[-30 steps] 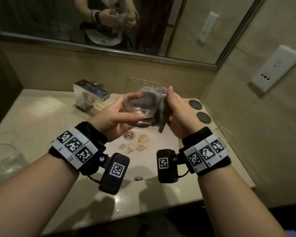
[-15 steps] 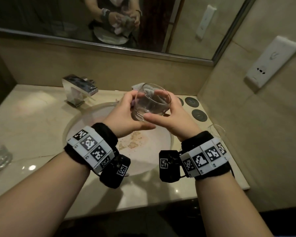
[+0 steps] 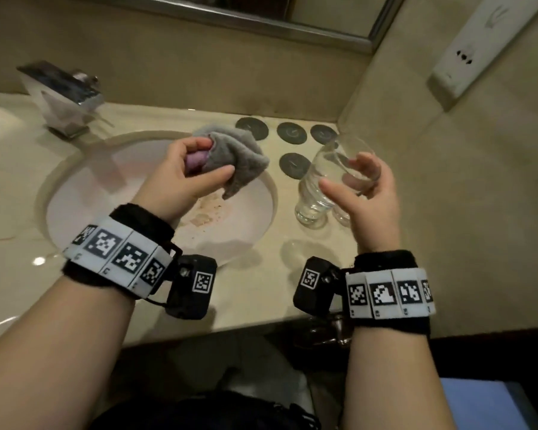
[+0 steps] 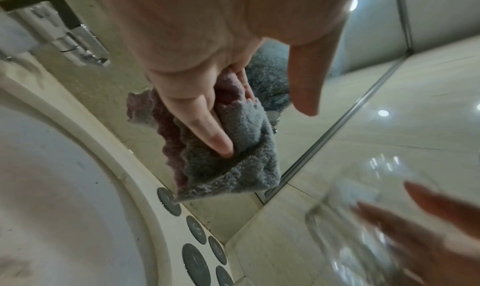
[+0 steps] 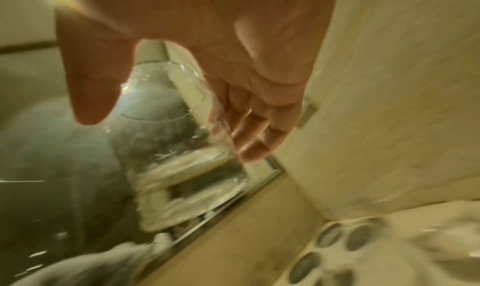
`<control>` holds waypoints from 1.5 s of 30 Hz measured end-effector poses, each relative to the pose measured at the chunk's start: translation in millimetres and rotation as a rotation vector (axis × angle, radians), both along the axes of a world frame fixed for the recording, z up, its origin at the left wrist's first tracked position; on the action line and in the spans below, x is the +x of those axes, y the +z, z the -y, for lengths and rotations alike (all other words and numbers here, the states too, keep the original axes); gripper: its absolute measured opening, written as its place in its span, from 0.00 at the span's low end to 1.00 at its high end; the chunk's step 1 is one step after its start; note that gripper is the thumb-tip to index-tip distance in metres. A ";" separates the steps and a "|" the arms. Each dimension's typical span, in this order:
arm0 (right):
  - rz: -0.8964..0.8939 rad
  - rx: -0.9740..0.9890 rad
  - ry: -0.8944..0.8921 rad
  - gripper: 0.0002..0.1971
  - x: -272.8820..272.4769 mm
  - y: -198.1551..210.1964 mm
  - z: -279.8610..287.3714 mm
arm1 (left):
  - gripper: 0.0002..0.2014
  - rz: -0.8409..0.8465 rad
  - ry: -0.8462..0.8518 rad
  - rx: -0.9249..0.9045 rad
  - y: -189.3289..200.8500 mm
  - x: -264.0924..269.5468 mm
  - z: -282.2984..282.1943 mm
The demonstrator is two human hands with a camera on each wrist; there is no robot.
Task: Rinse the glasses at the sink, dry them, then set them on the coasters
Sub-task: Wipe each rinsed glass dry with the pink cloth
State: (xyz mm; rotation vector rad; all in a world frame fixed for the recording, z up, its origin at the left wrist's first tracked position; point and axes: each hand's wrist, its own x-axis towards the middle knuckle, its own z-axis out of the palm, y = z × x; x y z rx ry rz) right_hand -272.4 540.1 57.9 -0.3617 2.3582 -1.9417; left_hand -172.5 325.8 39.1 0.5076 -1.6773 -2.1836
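Note:
My left hand [image 3: 212, 164] grips a crumpled grey cloth [image 3: 236, 153] over the sink's right rim; the left wrist view shows its fingers [image 4: 207, 130] curled into the cloth [image 4: 233, 167]. A clear glass [image 3: 330, 178] hangs tilted in my right hand [image 3: 348, 178], rim up and to the right, just above the counter right of the sink. In the right wrist view the glass [image 5: 176, 147] is blurred under my fingers [image 5: 254, 138]. Several dark round coasters [image 3: 294, 164] lie on the counter behind the glass, all bare, and show in both wrist views [image 4: 194, 259] [image 5: 337, 239].
The white sink [image 3: 84, 193] has brown stains near its drain. A chrome faucet [image 3: 62, 94] stands at the back left. Another glass [image 3: 342, 217] stands on the counter, partly hidden by my right hand. The side wall [image 3: 448, 181] is close on the right, with a socket plate [image 3: 479, 48].
Both hands held the glass and cloth together over the sink. Now they have parted: the right hand has moved the glass right beside the coasters, and the left hand kept the cloth.

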 end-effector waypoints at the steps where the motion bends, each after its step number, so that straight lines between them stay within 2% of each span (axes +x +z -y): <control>1: 0.016 -0.003 -0.057 0.36 -2.3 -6.6 -9.5 | 0.23 0.002 0.023 0.007 -2.4 0.1 -1.3; 4: 0.070 0.073 -0.144 0.39 -12.4 -30.6 -39.0 | 0.16 0.029 0.061 -0.001 -15.8 -7.4 -15.8; 8: 0.146 0.150 -0.113 0.41 -18.1 -58.6 -54.9 | 0.13 0.086 0.136 -0.004 -27.3 -17.4 -34.9; 11: 0.190 0.183 -0.076 0.43 -21.5 -75.6 -53.2 | 0.16 0.097 0.207 0.027 -29.6 -21.5 -44.3; 15: 0.236 0.209 -0.051 0.43 -25.6 -96.8 -53.7 | 0.27 0.109 0.250 0.069 -34.2 -22.6 -47.2; 18: 0.231 0.244 -0.035 0.44 -29.5 -106.4 -55.3 | 0.23 0.121 0.249 0.069 -37.9 -22.9 -50.4; 25: 0.200 0.321 0.015 0.44 -34.7 -114.6 -46.7 | 0.15 0.121 0.301 0.082 -44.8 -20.5 -56.2; 38: 0.190 0.337 0.184 0.43 -22.9 -114.5 -21.7 | 0.12 0.104 0.284 0.072 -41.7 -17.5 -49.6; 45: 0.202 0.353 0.200 0.44 -22.8 -118.9 -21.2 | 0.08 0.097 0.279 0.039 -36.8 -14.5 -46.8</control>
